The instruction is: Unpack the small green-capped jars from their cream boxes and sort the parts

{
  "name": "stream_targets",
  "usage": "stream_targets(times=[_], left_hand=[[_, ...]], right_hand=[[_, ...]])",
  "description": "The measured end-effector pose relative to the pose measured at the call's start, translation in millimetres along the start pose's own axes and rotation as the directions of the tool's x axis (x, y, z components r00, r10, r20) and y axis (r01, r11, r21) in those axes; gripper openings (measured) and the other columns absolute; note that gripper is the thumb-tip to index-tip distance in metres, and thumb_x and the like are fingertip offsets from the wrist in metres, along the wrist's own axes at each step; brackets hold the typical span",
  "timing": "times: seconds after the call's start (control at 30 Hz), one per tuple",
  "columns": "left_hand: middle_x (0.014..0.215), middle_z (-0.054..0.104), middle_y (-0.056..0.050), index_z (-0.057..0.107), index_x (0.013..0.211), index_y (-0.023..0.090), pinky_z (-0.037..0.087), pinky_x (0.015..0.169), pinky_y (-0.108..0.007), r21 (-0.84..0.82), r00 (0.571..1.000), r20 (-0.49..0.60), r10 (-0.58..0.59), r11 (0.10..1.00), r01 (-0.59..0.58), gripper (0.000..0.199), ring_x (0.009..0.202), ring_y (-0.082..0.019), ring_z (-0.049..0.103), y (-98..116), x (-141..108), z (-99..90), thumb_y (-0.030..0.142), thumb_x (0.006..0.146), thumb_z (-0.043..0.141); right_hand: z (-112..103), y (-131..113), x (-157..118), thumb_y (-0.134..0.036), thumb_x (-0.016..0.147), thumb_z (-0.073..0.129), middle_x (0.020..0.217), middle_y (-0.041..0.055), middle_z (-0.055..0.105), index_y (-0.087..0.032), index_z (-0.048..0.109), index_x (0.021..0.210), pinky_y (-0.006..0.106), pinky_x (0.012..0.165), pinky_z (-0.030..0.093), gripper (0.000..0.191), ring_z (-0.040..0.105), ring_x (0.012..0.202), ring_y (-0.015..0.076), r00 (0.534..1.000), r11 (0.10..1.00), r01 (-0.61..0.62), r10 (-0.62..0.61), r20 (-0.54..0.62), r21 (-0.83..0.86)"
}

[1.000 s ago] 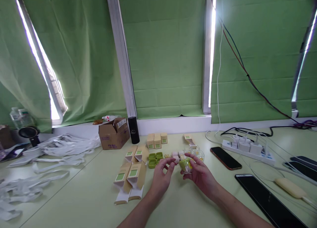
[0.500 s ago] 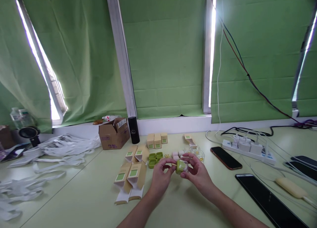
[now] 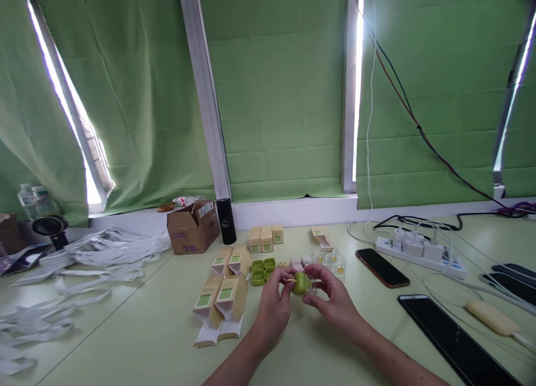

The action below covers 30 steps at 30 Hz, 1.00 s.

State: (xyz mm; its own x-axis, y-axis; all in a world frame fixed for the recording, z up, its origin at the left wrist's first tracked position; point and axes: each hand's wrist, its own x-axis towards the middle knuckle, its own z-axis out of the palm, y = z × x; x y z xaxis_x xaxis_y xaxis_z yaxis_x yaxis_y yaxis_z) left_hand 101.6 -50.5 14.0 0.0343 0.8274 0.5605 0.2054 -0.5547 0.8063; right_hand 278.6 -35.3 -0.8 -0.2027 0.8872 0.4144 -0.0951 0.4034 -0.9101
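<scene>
A small glossy green rounded case (image 3: 300, 284) is held up over the table between both hands. The fingertips of my left hand (image 3: 274, 302) pinch its left side, near a thin pale tip. My right hand (image 3: 333, 296) has thumb and fingers closed around the clear part (image 3: 312, 287) at the case's right end; whether the two parts are joined I cannot tell. Just behind the left hand sit several green square cups (image 3: 257, 277). Behind the hands lie pinkish-white blocks (image 3: 296, 261) and clear containers (image 3: 338, 265) with gold-coloured bits inside.
Open tan cartons (image 3: 231, 294) lie left of the hands, with small closed boxes (image 3: 266, 239) behind. Further left are a cardboard box (image 3: 192, 229), a black cylinder (image 3: 226, 221) and white straps (image 3: 113, 249). Phones (image 3: 382, 267), a tablet (image 3: 456, 338) and a power strip (image 3: 422, 255) lie right.
The green case has turned in my fingers, showing more plain green, and its clear end now points right. Both hands have shifted only slightly.
</scene>
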Motion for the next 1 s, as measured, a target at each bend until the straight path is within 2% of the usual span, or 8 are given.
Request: stream_targets(times=[0.13, 0.27, 0.5, 0.67, 0.83, 0.87, 0.93, 1.0], left_hand=[[0.102, 0.072, -0.009, 0.058, 0.088, 0.023, 0.052, 0.088, -0.038, 0.028, 0.999, -0.049, -0.012, 1.000, 0.013, 0.025, 0.096, -0.024, 0.068, -3.2, 1.9, -3.8, 0.045, 0.099, 0.056], [0.100, 0.073, -0.010, 0.058, 0.089, 0.023, 0.054, 0.085, -0.038, -0.071, 0.987, -0.151, -0.054, 0.997, 0.044, 0.034, 0.093, -0.024, 0.069, -7.4, 8.7, -6.9, 0.056, 0.094, 0.062], [0.076, 0.070, -0.003, 0.059, 0.083, 0.020, 0.053, 0.068, -0.031, -0.292, 0.933, -0.256, -0.253, 0.940, 0.175, 0.046, 0.069, -0.018, 0.065, -19.6, 21.0, -12.4, 0.062, 0.076, 0.077], [0.071, 0.068, -0.001, 0.061, 0.081, 0.018, 0.050, 0.059, -0.027, -0.321, 0.897, -0.279, -0.343, 0.914, 0.250, 0.045, 0.062, -0.015, 0.060, -24.8, 21.7, -16.0, 0.058, 0.074, 0.079], [0.072, 0.069, -0.003, 0.063, 0.081, 0.017, 0.048, 0.057, -0.026, -0.326, 0.884, -0.276, -0.378, 0.902, 0.284, 0.043, 0.062, -0.015, 0.061, -24.3, 20.2, -16.6, 0.056, 0.072, 0.080], [0.072, 0.069, -0.003, 0.063, 0.081, 0.017, 0.048, 0.057, -0.026, -0.326, 0.882, -0.276, -0.381, 0.901, 0.287, 0.043, 0.062, -0.015, 0.061, -23.9, 19.9, -16.5, 0.056, 0.072, 0.080], [0.073, 0.070, -0.003, 0.063, 0.081, 0.018, 0.048, 0.058, -0.026, -0.326, 0.879, -0.278, -0.387, 0.899, 0.292, 0.042, 0.063, -0.015, 0.061, -23.2, 19.6, -16.5, 0.056, 0.072, 0.080], [0.074, 0.070, -0.003, 0.063, 0.081, 0.017, 0.047, 0.058, -0.026, -0.327, 0.877, -0.278, -0.392, 0.897, 0.297, 0.043, 0.062, -0.015, 0.060, -23.0, 19.8, -16.5, 0.056, 0.071, 0.080]], right_hand=[[-1.8, 0.1, 0.5, -0.027, 0.076, 0.084, 0.126, 0.0074, 0.069, -0.029, 0.067, 0.119, 0.050, 0.102, 0.052, 0.046, 0.066, 0.113, 0.0298, 1.000, 1.000, -0.004, 0.004, -0.014, 0.008], [-4.1, -2.3, 1.0, -0.026, 0.075, 0.084, 0.124, 0.0073, 0.070, -0.029, 0.067, 0.115, 0.050, 0.108, 0.048, 0.044, 0.065, 0.119, 0.0305, 1.000, 0.998, 0.007, -0.006, -0.023, 0.070], [-6.0, -0.9, 0.0, -0.011, 0.071, 0.076, 0.123, 0.0038, 0.064, -0.031, 0.064, 0.114, 0.044, 0.113, 0.044, 0.049, 0.060, 0.126, 0.0271, 0.998, 0.995, 0.069, -0.069, -0.003, 0.074], [-13.4, -13.2, -0.6, -0.012, 0.070, 0.071, 0.122, 0.0048, 0.066, -0.030, 0.067, 0.112, 0.046, 0.103, 0.048, 0.046, 0.059, 0.116, 0.0294, 0.987, 0.964, 0.142, -0.154, -0.036, -0.226], [-43.1, -28.0, 13.2, -0.023, 0.078, 0.070, 0.118, 0.0073, 0.069, -0.029, 0.064, 0.122, 0.047, 0.098, 0.048, 0.044, 0.061, 0.105, 0.0300, 0.961, 0.892, 0.185, -0.252, -0.112, -0.413], [-51.5, -28.4, 17.3, -0.025, 0.080, 0.069, 0.120, 0.0078, 0.069, -0.029, 0.062, 0.127, 0.047, 0.097, 0.048, 0.048, 0.061, 0.106, 0.0300, 0.956, 0.868, 0.179, -0.264, -0.126, -0.463], [-69.3, -26.4, 25.1, -0.025, 0.079, 0.067, 0.119, 0.0074, 0.069, -0.028, 0.063, 0.124, 0.046, 0.097, 0.048, 0.045, 0.061, 0.105, 0.0294, 0.958, 0.799, 0.128, -0.252, -0.134, -0.587], [-86.1, -22.1, 30.4, -0.024, 0.077, 0.066, 0.115, 0.0072, 0.068, -0.026, 0.063, 0.117, 0.042, 0.090, 0.051, 0.040, 0.063, 0.099, 0.0274, 0.975, 0.725, 0.023, -0.169, -0.146, -0.689]])
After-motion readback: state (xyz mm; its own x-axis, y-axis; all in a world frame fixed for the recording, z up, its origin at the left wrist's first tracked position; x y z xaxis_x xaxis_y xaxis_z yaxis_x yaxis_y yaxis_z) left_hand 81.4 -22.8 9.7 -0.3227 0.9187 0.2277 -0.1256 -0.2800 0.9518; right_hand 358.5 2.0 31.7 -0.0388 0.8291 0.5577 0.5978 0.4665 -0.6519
